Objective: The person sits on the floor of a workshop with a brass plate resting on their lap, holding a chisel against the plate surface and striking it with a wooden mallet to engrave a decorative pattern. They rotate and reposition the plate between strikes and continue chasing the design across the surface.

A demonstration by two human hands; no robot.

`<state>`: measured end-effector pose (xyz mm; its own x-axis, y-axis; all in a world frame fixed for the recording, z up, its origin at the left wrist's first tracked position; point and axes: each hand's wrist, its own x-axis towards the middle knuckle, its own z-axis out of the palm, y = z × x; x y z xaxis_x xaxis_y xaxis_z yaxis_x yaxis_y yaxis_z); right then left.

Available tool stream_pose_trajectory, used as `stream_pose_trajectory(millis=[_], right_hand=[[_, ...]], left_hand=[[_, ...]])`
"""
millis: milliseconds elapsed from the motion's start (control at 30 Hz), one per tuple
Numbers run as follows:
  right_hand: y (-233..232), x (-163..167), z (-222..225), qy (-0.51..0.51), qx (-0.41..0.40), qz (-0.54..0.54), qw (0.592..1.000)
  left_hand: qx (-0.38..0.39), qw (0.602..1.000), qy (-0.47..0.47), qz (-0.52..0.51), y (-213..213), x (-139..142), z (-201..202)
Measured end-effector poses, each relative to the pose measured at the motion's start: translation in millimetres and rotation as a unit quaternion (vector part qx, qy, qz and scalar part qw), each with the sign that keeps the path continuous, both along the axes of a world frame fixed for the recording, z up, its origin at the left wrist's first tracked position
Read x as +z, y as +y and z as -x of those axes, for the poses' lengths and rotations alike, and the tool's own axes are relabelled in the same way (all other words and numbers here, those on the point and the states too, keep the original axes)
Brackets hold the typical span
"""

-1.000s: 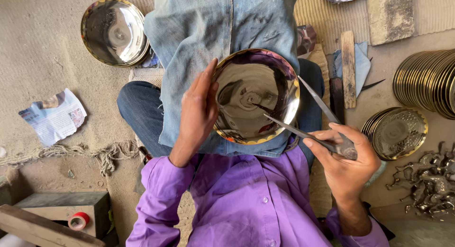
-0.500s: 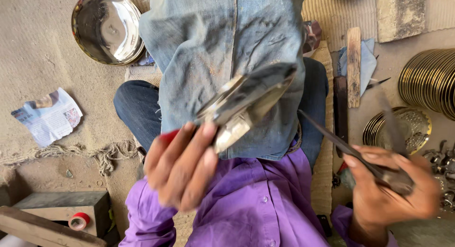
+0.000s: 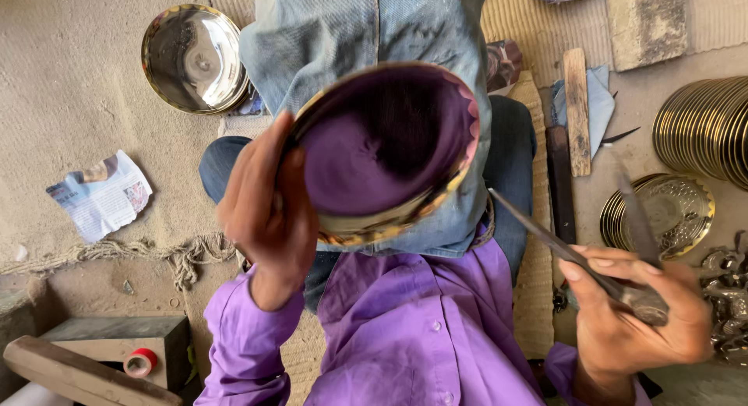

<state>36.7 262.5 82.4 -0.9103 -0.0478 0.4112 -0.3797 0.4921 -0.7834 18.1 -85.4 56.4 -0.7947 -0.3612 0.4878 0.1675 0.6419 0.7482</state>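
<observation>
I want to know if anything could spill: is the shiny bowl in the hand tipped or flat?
Tipped. The left hand holds the bowl on edge, its hollow facing the camera and mirroring purple cloth. Nothing is inside.

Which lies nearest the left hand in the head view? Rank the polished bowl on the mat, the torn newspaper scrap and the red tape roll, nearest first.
From the left hand, which grips the tilted brass bowl:
1. Newspaper scrap, on the mat to the picture's left of the hand.
2. Polished bowl, up-left on the mat.
3. Red tape roll, down-left on the grey block.
The first two are close to call.
</observation>
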Motion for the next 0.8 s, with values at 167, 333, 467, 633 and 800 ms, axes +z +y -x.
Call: stream_pose_trajectory(millis=[167,333,467,633,800], right_hand=[[-27,6,13,-0.029,0.036,-0.052,0.998],[-49,-4,37,-0.026,0.071,-0.124,0.989],[-59,-10,51,-0.029,0.085,-0.168,0.982],[-67,-14,66,-0.021,0.104,-0.198,0.974],[-76,-13,78,-0.012,0.147,-0.210,0.966]], left_hand=[[-0.075,0.978,-0.090,-0.170,22,-33,41],[-0.101,0.981,-0.128,-0.103,28,-53,56],[-0.050,0.981,-0.074,0.174,30,-50,36],[-0.187,0.949,-0.091,0.238,47,-53,10],[-0.197,0.930,-0.144,0.275,63,-67,9]])
